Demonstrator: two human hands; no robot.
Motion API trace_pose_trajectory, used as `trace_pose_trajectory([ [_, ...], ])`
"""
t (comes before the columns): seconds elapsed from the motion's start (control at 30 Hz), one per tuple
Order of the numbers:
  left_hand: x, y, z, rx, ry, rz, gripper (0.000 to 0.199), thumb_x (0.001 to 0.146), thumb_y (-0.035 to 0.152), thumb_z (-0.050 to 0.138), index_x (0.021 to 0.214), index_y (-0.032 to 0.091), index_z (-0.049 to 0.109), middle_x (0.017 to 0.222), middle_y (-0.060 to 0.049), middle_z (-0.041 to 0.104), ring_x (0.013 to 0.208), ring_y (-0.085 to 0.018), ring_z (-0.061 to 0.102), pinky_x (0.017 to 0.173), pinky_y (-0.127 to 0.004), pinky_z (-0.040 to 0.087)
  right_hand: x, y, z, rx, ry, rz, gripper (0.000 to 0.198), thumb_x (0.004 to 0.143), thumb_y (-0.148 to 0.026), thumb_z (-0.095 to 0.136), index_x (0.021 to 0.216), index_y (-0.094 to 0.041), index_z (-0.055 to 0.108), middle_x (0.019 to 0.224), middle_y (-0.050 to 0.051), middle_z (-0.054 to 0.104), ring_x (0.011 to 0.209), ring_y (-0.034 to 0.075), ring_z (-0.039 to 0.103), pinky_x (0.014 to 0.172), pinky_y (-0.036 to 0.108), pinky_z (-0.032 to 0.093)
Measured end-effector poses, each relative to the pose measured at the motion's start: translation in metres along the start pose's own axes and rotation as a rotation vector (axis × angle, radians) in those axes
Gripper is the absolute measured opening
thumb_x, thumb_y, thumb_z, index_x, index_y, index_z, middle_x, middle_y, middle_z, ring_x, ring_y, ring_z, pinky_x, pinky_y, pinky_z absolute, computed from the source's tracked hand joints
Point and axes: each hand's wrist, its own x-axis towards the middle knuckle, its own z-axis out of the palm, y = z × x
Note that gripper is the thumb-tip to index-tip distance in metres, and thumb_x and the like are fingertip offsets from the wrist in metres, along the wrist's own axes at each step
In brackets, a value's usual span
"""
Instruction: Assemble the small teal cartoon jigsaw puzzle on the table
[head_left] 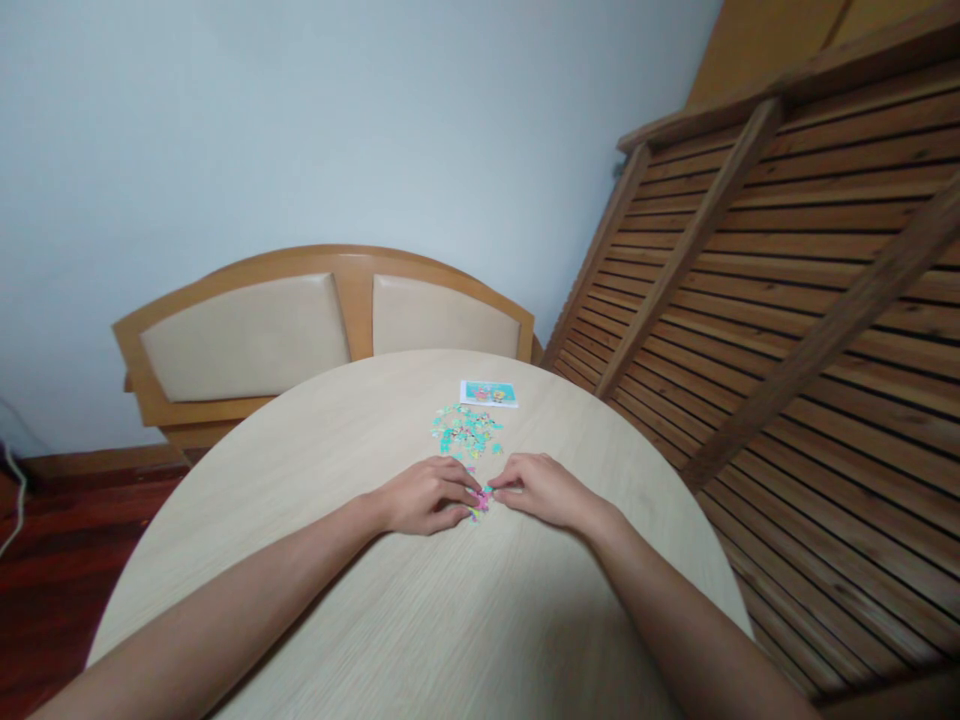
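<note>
Small pink, teal and yellow jigsaw puzzle pieces [481, 501] lie grouped between my two hands on the round table. From the left, my left hand [429, 494] rests with its fingers stretched out, their tips touching the pink pieces and partly hiding them. On the other side my right hand [546, 489] is closed in a pinch at the group's right edge, with a bit of a teal puzzle piece [488, 488] showing at its fingertips. Just beyond the hands spreads a loose heap of mostly teal puzzle pieces [466, 432].
A printed picture card [489, 394] with a teal background lies behind the heap. The pale wooden table [360, 620] fills the foreground. A padded headboard [247, 335] stands behind it, and a slatted wooden panel [750, 300] leans at the right.
</note>
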Motion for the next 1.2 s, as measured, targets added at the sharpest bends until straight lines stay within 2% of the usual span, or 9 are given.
trace_pose_trajectory([
  [0.17,0.001,0.000,0.000,-0.002,0.009,0.009,0.027,0.095,0.025,0.054,0.118,0.023,0.068,0.116,-0.008,0.071,0.109,-0.023,0.062,0.099,-0.038,0.045,0.000,-0.008,-0.002,-0.146,-0.011,-0.068,0.019,0.088,-0.024,0.062,0.091,-0.025,0.080,0.084,0.004,0.072,0.082,0.019,0.064,0.071,0.026,0.040],
  [0.4,0.001,0.000,0.001,-0.002,-0.003,0.000,0.028,0.096,0.025,0.053,0.119,0.023,0.068,0.117,-0.008,0.070,0.108,-0.023,0.061,0.098,-0.038,0.045,0.001,-0.005,0.002,-0.015,0.032,-0.079,0.017,0.091,-0.026,0.059,0.091,-0.021,0.075,0.093,0.005,0.071,0.090,0.018,0.064,0.081,0.026,0.045],
  [0.53,0.000,-0.001,0.002,-0.001,-0.005,-0.004,0.027,0.096,0.025,0.053,0.118,0.023,0.068,0.118,-0.008,0.070,0.110,-0.023,0.061,0.100,-0.038,0.044,0.006,0.010,0.008,-0.002,0.141,0.010,0.016,0.093,-0.023,0.056,0.099,-0.020,0.070,0.099,0.005,0.070,0.095,0.018,0.064,0.086,0.028,0.045],
  [0.67,0.000,-0.002,0.002,-0.009,-0.008,-0.009,0.026,0.095,0.026,0.055,0.117,0.023,0.068,0.118,-0.008,0.069,0.109,-0.023,0.062,0.099,-0.037,0.045,0.020,0.028,0.014,-0.057,0.213,0.142,0.023,0.095,-0.021,0.050,0.112,-0.017,0.066,0.113,0.010,0.068,0.107,0.020,0.062,0.095,0.030,0.044],
  [0.8,0.000,-0.001,0.001,-0.014,-0.005,-0.006,0.026,0.095,0.025,0.054,0.117,0.023,0.068,0.120,-0.008,0.069,0.110,-0.022,0.062,0.101,-0.037,0.045,0.043,0.042,0.012,-0.169,0.158,0.242,0.037,0.094,-0.015,0.044,0.127,-0.016,0.061,0.127,0.012,0.063,0.118,0.022,0.058,0.101,0.031,0.041],
  [0.93,0.001,0.000,0.000,-0.015,-0.009,-0.006,0.027,0.095,0.025,0.054,0.118,0.023,0.067,0.120,-0.008,0.069,0.110,-0.022,0.063,0.101,-0.036,0.045,0.070,0.049,0.007,-0.266,0.074,0.303,0.051,0.092,-0.012,0.041,0.140,-0.024,0.053,0.136,0.010,0.058,0.122,0.025,0.055,0.100,0.037,0.041],
  [1.03,0.001,0.000,0.000,-0.017,-0.008,-0.006,0.027,0.095,0.025,0.054,0.119,0.023,0.067,0.119,-0.008,0.069,0.110,-0.021,0.063,0.101,-0.036,0.045,0.086,0.052,0.006,-0.296,0.038,0.349,0.053,0.093,-0.015,0.039,0.142,-0.030,0.052,0.136,0.010,0.057,0.121,0.028,0.054,0.098,0.041,0.042],
  [1.2,-0.001,-0.002,0.001,-0.016,-0.001,-0.007,0.028,0.095,0.025,0.053,0.119,0.023,0.067,0.119,-0.008,0.069,0.110,-0.021,0.063,0.101,-0.035,0.045,0.090,0.061,0.007,-0.293,0.045,0.400,0.050,0.094,-0.016,0.039,0.138,-0.031,0.057,0.135,0.011,0.058,0.117,0.029,0.054,0.097,0.043,0.043],
])
